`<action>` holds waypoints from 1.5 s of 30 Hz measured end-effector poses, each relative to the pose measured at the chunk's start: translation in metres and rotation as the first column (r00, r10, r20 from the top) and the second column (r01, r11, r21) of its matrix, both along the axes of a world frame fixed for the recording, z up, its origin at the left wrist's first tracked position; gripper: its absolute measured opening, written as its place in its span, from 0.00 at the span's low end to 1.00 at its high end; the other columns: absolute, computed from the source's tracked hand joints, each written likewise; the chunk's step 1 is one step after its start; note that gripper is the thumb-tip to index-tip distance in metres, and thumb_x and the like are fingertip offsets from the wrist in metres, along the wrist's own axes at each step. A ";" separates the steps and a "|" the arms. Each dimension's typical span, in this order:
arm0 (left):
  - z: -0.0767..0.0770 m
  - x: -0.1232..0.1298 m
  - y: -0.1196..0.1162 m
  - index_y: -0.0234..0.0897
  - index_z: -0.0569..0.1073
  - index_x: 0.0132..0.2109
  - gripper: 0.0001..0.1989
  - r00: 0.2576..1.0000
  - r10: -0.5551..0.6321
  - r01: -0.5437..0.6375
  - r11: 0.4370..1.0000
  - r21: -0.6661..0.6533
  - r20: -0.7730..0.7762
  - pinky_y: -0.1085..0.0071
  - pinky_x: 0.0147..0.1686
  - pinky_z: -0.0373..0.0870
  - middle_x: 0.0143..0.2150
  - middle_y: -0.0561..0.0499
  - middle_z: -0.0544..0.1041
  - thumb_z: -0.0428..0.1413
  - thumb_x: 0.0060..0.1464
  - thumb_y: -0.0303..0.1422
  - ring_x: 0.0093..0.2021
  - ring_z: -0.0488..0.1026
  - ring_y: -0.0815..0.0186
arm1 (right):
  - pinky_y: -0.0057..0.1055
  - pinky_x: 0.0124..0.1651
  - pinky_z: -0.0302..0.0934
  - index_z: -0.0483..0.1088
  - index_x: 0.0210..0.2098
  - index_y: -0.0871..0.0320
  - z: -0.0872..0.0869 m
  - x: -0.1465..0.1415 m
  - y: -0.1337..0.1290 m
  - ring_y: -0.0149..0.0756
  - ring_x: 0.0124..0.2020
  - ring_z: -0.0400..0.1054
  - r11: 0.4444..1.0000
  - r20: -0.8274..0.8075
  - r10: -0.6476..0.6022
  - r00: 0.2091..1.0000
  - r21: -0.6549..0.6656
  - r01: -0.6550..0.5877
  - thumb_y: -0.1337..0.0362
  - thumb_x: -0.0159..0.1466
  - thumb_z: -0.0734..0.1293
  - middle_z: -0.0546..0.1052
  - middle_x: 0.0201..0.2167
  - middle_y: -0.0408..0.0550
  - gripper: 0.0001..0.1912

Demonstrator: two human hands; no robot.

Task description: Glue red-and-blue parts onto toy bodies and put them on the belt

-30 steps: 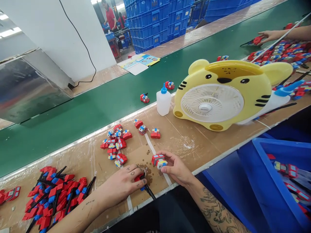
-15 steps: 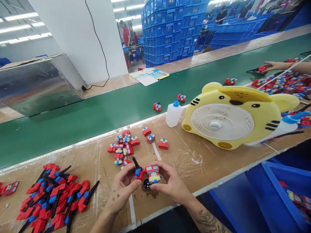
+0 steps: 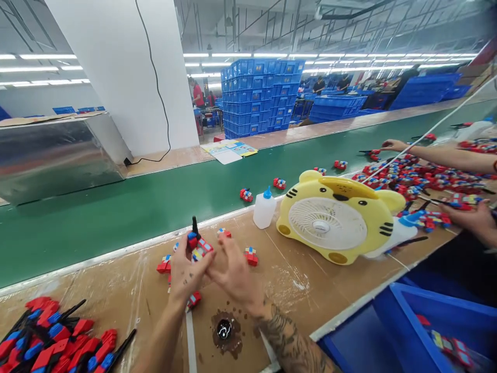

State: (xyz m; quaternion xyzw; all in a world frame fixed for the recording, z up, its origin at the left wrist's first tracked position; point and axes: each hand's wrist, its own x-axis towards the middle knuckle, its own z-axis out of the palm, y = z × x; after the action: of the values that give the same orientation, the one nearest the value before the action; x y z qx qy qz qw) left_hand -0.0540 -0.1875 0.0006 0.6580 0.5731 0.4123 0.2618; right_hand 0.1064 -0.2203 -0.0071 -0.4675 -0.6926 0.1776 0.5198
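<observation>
My left hand (image 3: 188, 270) is closed on a red, blue and grey toy piece (image 3: 202, 249) with a black rod pointing up. Just right of it, my right hand (image 3: 235, 269) has its fingers apart and reaches over the small toy blocks; motion blurs it a little. One red block (image 3: 251, 256) lies to its right, another (image 3: 193, 299) below my left hand. Nearer me, a small black cup of dark liquid (image 3: 224, 329) sits in a wet stain. Red and blue parts with black rods (image 3: 66, 336) are heaped at the lower left.
A white bottle with blue tip (image 3: 264, 210) and a yellow tiger-faced fan (image 3: 326, 220) stand on the right. Behind runs a green conveyor belt (image 3: 155, 199) carrying toy pieces. Another person's hands (image 3: 473, 217) work by a toy pile at far right. A blue bin (image 3: 404, 316) is at lower right.
Both hands have moved up and away from the black cup. My right hand has let go of the toy, which stays in my left. The camera view has tilted up.
</observation>
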 end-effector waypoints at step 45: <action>-0.029 -0.208 -0.158 0.29 0.73 0.55 0.21 0.384 0.007 -0.088 0.996 -0.030 -0.923 0.60 0.43 0.71 0.52 0.34 0.73 0.44 0.64 0.36 0.47 0.75 0.49 | 0.50 0.54 0.61 0.71 0.57 0.62 0.031 0.119 -0.041 0.63 0.53 0.68 0.448 0.357 0.801 0.480 -0.890 -0.086 0.42 0.54 0.71 0.76 0.52 0.62 0.40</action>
State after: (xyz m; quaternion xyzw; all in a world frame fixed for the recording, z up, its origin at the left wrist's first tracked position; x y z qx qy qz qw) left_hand -0.2623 -0.3455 -0.0285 0.7495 0.6553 -0.0356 -0.0875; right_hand 0.2250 -0.2610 0.0239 -0.4392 -0.7928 0.3932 -0.1548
